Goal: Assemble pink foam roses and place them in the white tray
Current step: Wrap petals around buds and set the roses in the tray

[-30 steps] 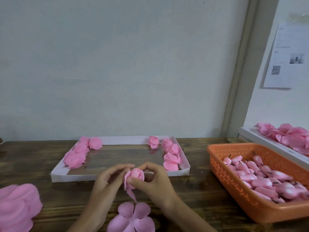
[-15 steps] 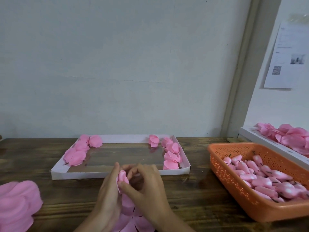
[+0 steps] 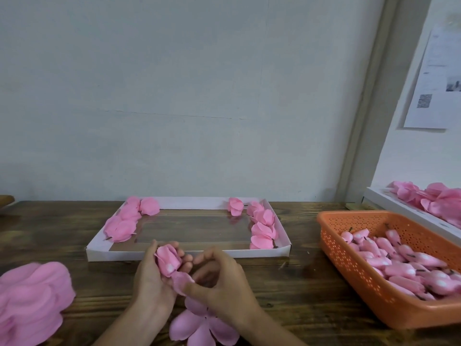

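My left hand (image 3: pixel 152 275) grips a pink foam rose bud (image 3: pixel 168 259) just in front of the white tray (image 3: pixel 189 254). A loose petal (image 3: pixel 182 283) hangs under the bud, and my right hand (image 3: pixel 222 283) pinches it with thumb and forefinger. A flat pink petal piece (image 3: pixel 202 328) lies on the table below both hands. Several finished roses (image 3: pixel 263 228) line the tray's right side and more roses (image 3: pixel 124 223) its left side.
An orange basket (image 3: pixel 349 283) of pink buds with stems stands at the right. A pile of pink petal pieces (image 3: pixel 30 303) lies at the left edge. A second white tray of petals (image 3: pixel 429 201) sits far right. The wall is close behind the table.
The bud has turned onto its side in my left hand, its tip now pointing down. My right hand moved from the bud's top to a lower petal, and both hands dropped slightly.
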A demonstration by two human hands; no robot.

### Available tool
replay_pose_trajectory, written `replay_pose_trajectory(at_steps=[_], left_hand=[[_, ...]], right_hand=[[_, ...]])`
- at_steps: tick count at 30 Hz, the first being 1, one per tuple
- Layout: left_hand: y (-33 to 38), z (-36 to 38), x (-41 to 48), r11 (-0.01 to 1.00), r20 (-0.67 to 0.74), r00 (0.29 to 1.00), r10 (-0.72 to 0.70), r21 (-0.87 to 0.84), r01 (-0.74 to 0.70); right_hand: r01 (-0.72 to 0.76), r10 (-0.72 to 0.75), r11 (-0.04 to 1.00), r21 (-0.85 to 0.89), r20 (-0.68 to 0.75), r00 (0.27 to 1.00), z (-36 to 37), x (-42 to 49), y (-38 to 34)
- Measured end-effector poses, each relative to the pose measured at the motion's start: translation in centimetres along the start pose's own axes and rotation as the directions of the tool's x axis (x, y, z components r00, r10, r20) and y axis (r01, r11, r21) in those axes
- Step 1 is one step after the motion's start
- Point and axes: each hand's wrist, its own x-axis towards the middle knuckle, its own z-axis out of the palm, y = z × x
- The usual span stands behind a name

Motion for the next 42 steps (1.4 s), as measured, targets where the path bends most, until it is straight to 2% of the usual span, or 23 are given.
replay_pose_trajectory(at_steps=[2,5,8,11,13,16,19,27,30,36,42], left_hand=[[0.5,0.3,0.1,0.999,0.046,0.998,-0.038,0.010,0.037],[0.9,1.8,1.0,0.999,-0.025,0.999,-0.045,0.005,0.046],[0.2,1.2,0.9,0.998,0.072,0.996,-0.044,0.046,0.041],[0.0,-0.2,0.0,0.999,0.195,0.981,0.001,0.049,-0.011],[0.3,0.1,-0.5,0.994,0.228,0.972,0.053,0.081,-0.073],[0.2,0.5,-1.1,0.971,0.185,0.971,0.152,0.158,-0.182],[0.1,0.6,-1.8,0.954,0.136,0.969,0.206,0.194,-0.230],[0.0,0.2,-1.5,0.946,0.023,0.975,0.220,0.241,-0.219],[-0.1,0.2,-1.4,0.943,0.052,0.974,0.220,0.245,-0.226],[-0.5,0.5,-1.8,0.909,0.176,0.940,0.292,0.256,-0.330],[-0.9,0.3,-2.3,0.887,0.175,0.931,0.319,0.291,-0.359]], right_hand=[[-0.009,0.010,0.997,0.070,-0.018,1.000,-0.1,0.2,0.0],[0.009,-0.006,0.981,0.192,-0.018,1.000,-0.2,0.2,-0.3],[0.008,-0.005,0.957,0.291,-0.012,1.000,-0.1,0.1,-0.7],[0.033,-0.018,0.939,0.343,-0.048,0.999,0.0,-0.1,-0.9],[0.060,-0.035,0.935,0.351,-0.077,0.996,0.1,-0.1,-1.0],[0.082,-0.048,0.922,0.379,-0.099,0.994,0.1,-0.2,-1.1],[0.104,-0.083,0.907,0.407,-0.069,0.994,0.4,-0.3,-1.0],[0.124,-0.119,0.956,0.266,-0.033,0.992,1.0,-0.8,-0.7],[0.094,-0.089,0.958,0.272,-0.031,0.996,1.0,-0.8,-0.7],[0.121,-0.089,0.958,0.260,-0.133,0.987,0.6,-0.5,-1.0],[0.146,-0.110,0.964,0.221,-0.165,0.980,0.7,-0.8,-1.2]])
